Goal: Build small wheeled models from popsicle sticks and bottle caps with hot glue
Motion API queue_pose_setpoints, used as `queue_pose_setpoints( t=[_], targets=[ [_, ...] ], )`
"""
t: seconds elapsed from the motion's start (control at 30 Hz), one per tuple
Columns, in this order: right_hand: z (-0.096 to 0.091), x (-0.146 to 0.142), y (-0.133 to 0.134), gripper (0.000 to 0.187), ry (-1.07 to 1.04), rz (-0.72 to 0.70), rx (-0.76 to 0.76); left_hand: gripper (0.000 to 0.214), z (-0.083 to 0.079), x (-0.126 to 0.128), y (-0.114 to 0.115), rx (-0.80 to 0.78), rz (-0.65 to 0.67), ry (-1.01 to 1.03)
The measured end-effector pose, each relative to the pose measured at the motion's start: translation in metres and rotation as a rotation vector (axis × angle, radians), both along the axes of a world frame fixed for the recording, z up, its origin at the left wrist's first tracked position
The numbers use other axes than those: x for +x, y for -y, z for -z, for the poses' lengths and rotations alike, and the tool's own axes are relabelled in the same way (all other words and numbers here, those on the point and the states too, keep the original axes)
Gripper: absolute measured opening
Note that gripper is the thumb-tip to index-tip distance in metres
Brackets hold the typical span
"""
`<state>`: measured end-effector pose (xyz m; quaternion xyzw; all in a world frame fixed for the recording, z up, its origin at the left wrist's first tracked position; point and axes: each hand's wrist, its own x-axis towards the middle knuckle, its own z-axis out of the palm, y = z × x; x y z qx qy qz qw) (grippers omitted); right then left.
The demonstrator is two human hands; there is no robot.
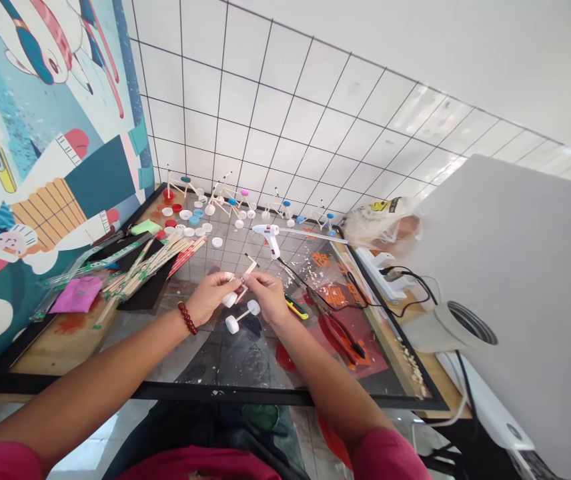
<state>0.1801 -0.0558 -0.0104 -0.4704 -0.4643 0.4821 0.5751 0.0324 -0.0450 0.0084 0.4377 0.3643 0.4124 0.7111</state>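
1. Closest to us on the table (130,363), one pair of red-handled pliers (345,333) lies over a red sheet (373,353); its orange printed figures we cannot make out.
2. Here, just below our hands: one axle (243,317), a pale stick with two white caps, one at each end.
3. Now the hands! Our left hand (213,297), one beaded bracelet (186,319) at its wrist, has thumb and fingers pinched closed on the stick piece (249,269).
4. Our right hand (268,293) pinches the same piece from the other side, fingertips together.
5. And that piece: held up between both hands above the table, pale, slim, angular, dark at its upper tip. One white cap (229,300) sits under the left fingertips; whether it is joined on, we cannot tell.
6. Beside the right wrist, one yellow-and-green cutter (295,307).
7. Out left, a heap of sticks (140,273), too many to count, some in wrappers whose print is too small to read.
8. Beyond the hands, one white glue gun (267,233) with its cord trailing right.
9. Farthest back, we spot a row of stick models (235,203) before the wire grid (223,70).
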Motion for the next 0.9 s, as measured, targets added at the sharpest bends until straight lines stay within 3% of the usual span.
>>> queue_pose_setpoints(
  t=[0.5, 0.73, 0.9],
  targets=[
    [0.002, -0.003, 0.002, 0.025, -0.044, -0.018, 0.045, 0.047, 0.014, 0.002, 0.002, 0.118, -0.113, -0.124],
    [-0.001, -0.004, 0.002, 0.026, -0.086, 0.008, 0.027, 0.041, 0.013, 0.004, 0.003, 0.14, -0.067, -0.111],
    [0.002, -0.003, 0.003, 0.024, -0.083, -0.016, 0.051, 0.042, 0.014, 0.004, 0.002, 0.155, -0.128, -0.163]
  ],
)
